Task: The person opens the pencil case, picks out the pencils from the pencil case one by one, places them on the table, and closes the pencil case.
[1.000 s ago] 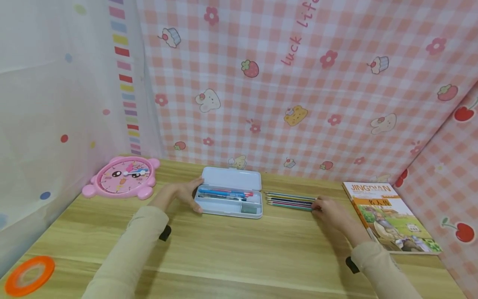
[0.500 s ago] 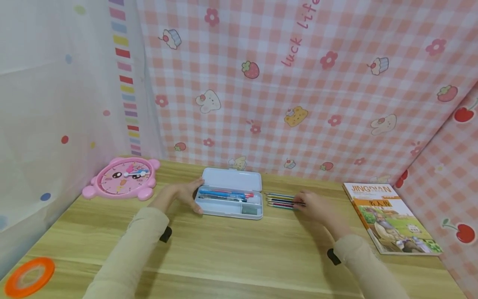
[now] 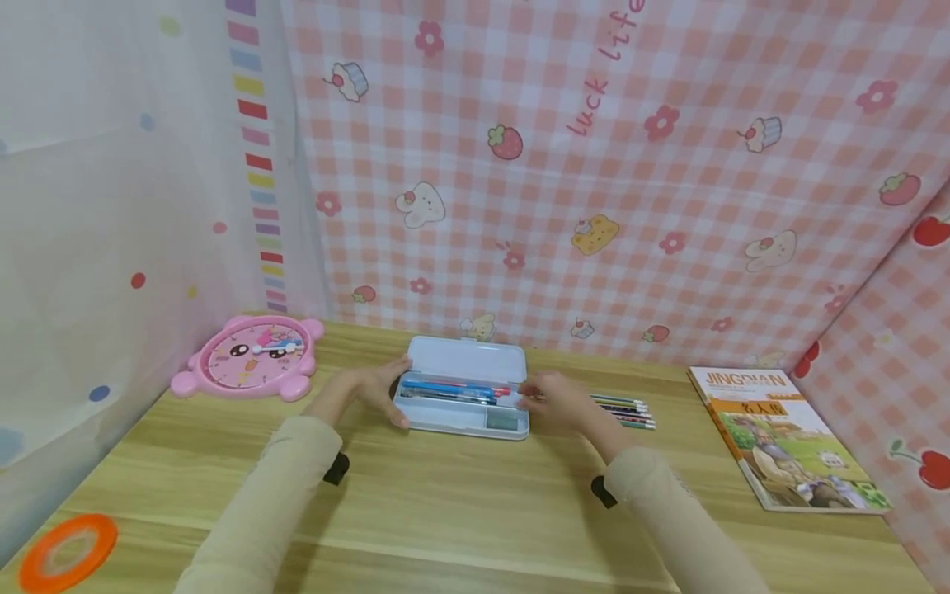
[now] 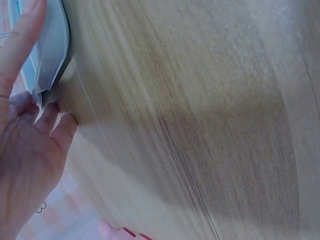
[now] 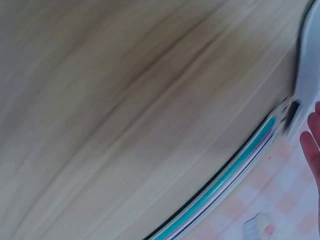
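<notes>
A white pencil case [image 3: 449, 424] lies open on the wooden table, lid back, holding blue and dark pens [image 3: 445, 389] and a small grey-green block [image 3: 502, 421]. My left hand [image 3: 378, 393] grips its left end, thumb at the front corner and fingers toward the hinge side; in the left wrist view the thumb lies along the case [image 4: 52, 47]. My right hand [image 3: 558, 402] is at the case's right end, fingertips beside the pens' red ends. Several coloured pencils [image 3: 623, 411] lie side by side, partly hidden behind this hand. Extended fingers [image 5: 311, 150] show in the right wrist view.
A pink bear-shaped clock [image 3: 248, 358] lies at the back left. An orange ring [image 3: 68, 553] is near the left front edge. A book [image 3: 790, 441] lies at the right. Checked cloth [image 3: 564, 190] stands behind the table.
My right hand has moved left from the pencils' far end, along them, to the right end of the case. The pencils remain on the table. My left hand keeps its place.
</notes>
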Motion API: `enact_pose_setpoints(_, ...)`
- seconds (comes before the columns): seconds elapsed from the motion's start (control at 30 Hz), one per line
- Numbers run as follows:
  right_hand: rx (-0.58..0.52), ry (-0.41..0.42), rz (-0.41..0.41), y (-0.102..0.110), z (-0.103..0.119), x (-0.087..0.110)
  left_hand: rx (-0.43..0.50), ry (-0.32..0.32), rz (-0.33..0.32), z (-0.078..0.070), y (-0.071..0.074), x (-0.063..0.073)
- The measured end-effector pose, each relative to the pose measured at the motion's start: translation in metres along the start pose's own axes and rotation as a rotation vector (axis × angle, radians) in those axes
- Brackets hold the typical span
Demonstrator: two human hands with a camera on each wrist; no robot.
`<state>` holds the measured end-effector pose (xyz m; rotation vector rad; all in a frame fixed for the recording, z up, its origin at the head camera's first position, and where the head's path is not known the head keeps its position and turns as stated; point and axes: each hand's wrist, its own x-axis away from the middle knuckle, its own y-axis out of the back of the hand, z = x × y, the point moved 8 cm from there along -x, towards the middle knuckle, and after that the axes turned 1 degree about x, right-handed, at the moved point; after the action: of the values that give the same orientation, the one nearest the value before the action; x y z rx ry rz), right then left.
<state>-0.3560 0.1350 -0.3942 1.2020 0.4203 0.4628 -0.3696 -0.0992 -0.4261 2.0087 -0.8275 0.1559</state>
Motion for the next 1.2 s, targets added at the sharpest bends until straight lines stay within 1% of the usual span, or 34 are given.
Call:
enact_pose_setpoints(0.07, -0.032, 0.023, 0.026, -0.004, 0.008, -0.006, 0.002, 0.002, -0.002, 0.000, 0.000, 0.000)
enact_pose_setpoints(0.2, -0.054, 0.056, 0.073, -0.010, 0.017, -0.015, 0.002, 0.001, -0.005, 0.002, 0.000, 0.000)
enact_pose_setpoints(0.4, -0.072, 0.041, 0.127, -0.016, 0.015, -0.018, 0.011, -0.009, -0.009, -0.001, 0.000, -0.002)
enact_pose_setpoints(0.53, -0.076, 0.051, 0.136, -0.017, 0.016, -0.018, 0.003, -0.014, -0.015, -0.001, 0.001, -0.002)
enact_pose_setpoints(0.63, -0.069, 0.067, 0.126, -0.017, 0.018, -0.018, -0.001, -0.014, -0.012, -0.001, 0.000, -0.001)
enact_pose_setpoints(0.87, -0.067, 0.057, 0.073, -0.007, 0.016, -0.014, -0.009, -0.009, -0.007, -0.002, 0.000, -0.001)
enact_pose_setpoints(1.13, -0.083, 0.104, 0.004, 0.010, 0.000, 0.002, 0.008, 0.011, -0.001, -0.002, 0.000, 0.001)
enact_pose_setpoints(1.2, -0.083, 0.095, -0.010, 0.014, -0.006, 0.007, 0.006, 0.007, 0.000, -0.001, 0.000, 0.001)
